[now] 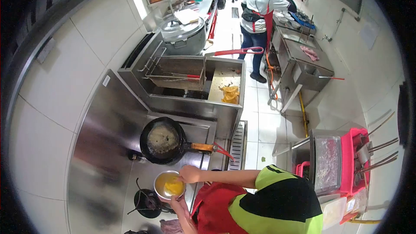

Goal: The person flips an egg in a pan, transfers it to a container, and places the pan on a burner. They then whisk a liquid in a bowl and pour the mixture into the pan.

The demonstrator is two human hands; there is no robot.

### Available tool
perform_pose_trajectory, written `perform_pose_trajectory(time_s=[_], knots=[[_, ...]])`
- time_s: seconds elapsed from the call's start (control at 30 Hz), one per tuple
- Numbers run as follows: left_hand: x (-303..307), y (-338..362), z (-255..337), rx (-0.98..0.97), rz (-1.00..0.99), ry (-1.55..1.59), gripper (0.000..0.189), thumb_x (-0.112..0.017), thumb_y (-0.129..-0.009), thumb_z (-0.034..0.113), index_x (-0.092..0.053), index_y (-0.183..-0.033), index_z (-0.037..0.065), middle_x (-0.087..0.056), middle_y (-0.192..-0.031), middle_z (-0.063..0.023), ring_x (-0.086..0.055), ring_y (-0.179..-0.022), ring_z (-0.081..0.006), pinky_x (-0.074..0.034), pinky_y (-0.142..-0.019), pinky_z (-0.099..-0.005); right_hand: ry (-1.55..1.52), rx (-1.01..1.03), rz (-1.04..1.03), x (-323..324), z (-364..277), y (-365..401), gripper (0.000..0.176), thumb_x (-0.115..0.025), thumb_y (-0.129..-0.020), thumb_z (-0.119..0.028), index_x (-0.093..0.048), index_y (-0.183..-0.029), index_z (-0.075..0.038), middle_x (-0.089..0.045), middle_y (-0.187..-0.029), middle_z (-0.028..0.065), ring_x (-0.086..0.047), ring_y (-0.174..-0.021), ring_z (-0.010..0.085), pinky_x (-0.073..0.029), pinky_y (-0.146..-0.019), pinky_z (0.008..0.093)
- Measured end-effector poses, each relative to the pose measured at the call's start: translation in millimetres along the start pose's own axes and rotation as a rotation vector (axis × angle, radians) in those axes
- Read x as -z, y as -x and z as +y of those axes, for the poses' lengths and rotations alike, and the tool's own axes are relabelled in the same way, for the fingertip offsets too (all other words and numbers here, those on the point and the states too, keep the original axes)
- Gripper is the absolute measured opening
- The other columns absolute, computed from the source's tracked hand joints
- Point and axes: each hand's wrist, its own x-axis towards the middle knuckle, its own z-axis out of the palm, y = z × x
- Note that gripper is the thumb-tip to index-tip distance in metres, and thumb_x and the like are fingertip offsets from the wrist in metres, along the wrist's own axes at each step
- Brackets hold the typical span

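A small metal bowl (159, 181) with yellow contents sits low in the view, over the steel counter. My left hand (177, 204) grips its lower rim. At the bowl's upper right edge, my right hand (189, 174) is closed, its fingers over the yellow contents; what it holds is too small to make out. Just above the bowl, a black pan (163, 140) rests on the stove with pale, bubbly contents, its wooden handle pointing right.
Beyond the pan stands a fryer with a wire basket (177, 70) and a crumpled golden piece (230, 94). A large lidded pot (184, 34) is behind. A black burner (148, 203) is left of the bowl. A co-worker (259, 13) stands farther off. Pink bins (350, 164) are at right.
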Motion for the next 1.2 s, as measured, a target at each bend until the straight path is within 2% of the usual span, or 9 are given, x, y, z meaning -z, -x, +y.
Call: perform_pose_trajectory(time_s=[0.43, 0.57, 0.67, 0.73, 0.83, 0.9, 1.07, 1.13, 1.2], knots=[[71.3, -37.0, -23.1, 0.146, -0.064, 0.225, 0.097, -0.047, -0.073, -0.008, -0.013, -0.148, 0.042, -0.031, -0.148, -0.0182, -0.048, -0.126, -0.0402, -0.048, -0.100, -0.0548, -0.013, -0.032, -0.022, -9.4, 2.1, -6.1, 0.036, -0.058, -0.092, -0.036, -0.072, -0.084, -0.004, -0.068, -0.076, 0.0202, -0.067, -0.078, 0.0405, -0.053, -0.073, 0.0497], [16.4, 4.4, 3.7, -0.020, 0.041, 0.013, 0.097, -0.046, -0.072, -0.010, -0.014, -0.148, 0.042, -0.028, -0.150, -0.0176, -0.047, -0.127, -0.0408, -0.050, -0.098, -0.0561, -0.091, 0.179, -0.051, 23.6, -32.4, 9.3, 0.042, -0.061, -0.091, -0.040, -0.072, -0.088, 0.000, -0.069, -0.080, 0.0231, -0.068, -0.077, 0.0411, -0.056, -0.072, 0.0497], [22.4, 0.5, 1.7, -0.057, 0.034, 0.100, 0.096, -0.046, -0.073, -0.010, -0.015, -0.147, 0.043, -0.027, -0.150, -0.0176, -0.047, -0.127, -0.0412, -0.052, -0.094, -0.0579, 0.004, -0.016, 0.030, 14.7, -28.9, 2.6, 0.033, -0.059, -0.091, -0.036, -0.073, -0.090, -0.006, -0.069, -0.077, 0.0204, -0.068, -0.074, 0.0402, -0.054, -0.073, 0.0494], [32.5, -0.5, 3.7, 0.021, 0.070, 0.064, 0.097, -0.046, -0.074, -0.010, -0.013, -0.147, 0.044, -0.027, -0.151, -0.0179, -0.047, -0.127, -0.0415, -0.051, -0.095, -0.0584, 0.073, 0.137, -0.152, 14.0, -31.0, 0.7, 0.032, -0.060, -0.091, -0.036, -0.074, -0.094, -0.008, -0.068, -0.078, 0.0220, -0.068, -0.075, 0.0400, -0.054, -0.072, 0.0490], [74.8, -21.5, -18.6, 0.029, -0.022, 0.130, 0.098, -0.046, -0.074, -0.009, -0.010, -0.148, 0.043, -0.029, -0.149, -0.0187, -0.050, -0.124, -0.0392, -0.052, -0.096, -0.0551, -0.143, 0.025, 0.112, -1.7, -29.0, -8.7, 0.030, -0.061, -0.090, -0.035, -0.075, -0.094, -0.009, -0.068, -0.078, 0.0219, -0.068, -0.075, 0.0401, -0.055, -0.071, 0.0486], [106.6, -44.0, -32.8, 0.119, -0.084, 0.238, 0.098, -0.046, -0.075, -0.009, -0.009, -0.149, 0.042, -0.033, -0.147, -0.0197, -0.053, -0.121, -0.0361, -0.052, -0.097, -0.0518, -0.078, 0.078, -0.011, 7.1, -28.5, -3.1, 0.030, -0.062, -0.090, -0.036, -0.075, -0.094, -0.009, -0.069, -0.078, 0.0210, -0.068, -0.075, 0.0400, -0.055, -0.071, 0.0483], [62.4, -11.7, 2.9, 0.092, -0.019, 0.147, 0.099, -0.049, -0.076, -0.007, -0.006, -0.150, 0.042, -0.033, -0.147, -0.0192, -0.053, -0.122, -0.0360, -0.050, -0.099, -0.0528, -0.260, 0.039, 0.035, 10.2, -39.7, 0.2, 0.040, -0.062, -0.090, -0.040, -0.073, -0.091, -0.001, -0.070, -0.082, 0.0224, -0.068, -0.080, 0.0417, -0.054, -0.076, 0.0503], [33.9, 5.8, 14.1, 0.040, -0.027, 0.092, 0.097, -0.047, -0.079, -0.007, -0.003, -0.151, 0.041, -0.035, -0.146, -0.0205, -0.056, -0.119, -0.0344, -0.051, -0.099, -0.0495, 0.012, 0.111, -0.113, 0.0, -26.4, -0.8, 0.032, -0.061, -0.090, -0.037, -0.075, -0.093, -0.008, -0.070, -0.079, 0.0180, -0.069, -0.076, 0.0388, -0.054, -0.071, 0.0484], [24.4, 11.4, 14.1, -0.013, 0.098, 0.050, 0.095, -0.048, -0.075, -0.007, -0.013, -0.149, 0.041, -0.032, -0.147, -0.0182, -0.051, -0.125, -0.0379, -0.050, -0.098, -0.0559, -0.080, 0.087, -0.073, 21.3, -46.7, 1.9, 0.033, -0.061, -0.090, -0.038, -0.075, -0.092, -0.007, -0.070, -0.079, 0.0180, -0.068, -0.077, 0.0391, -0.054, -0.072, 0.0489]])
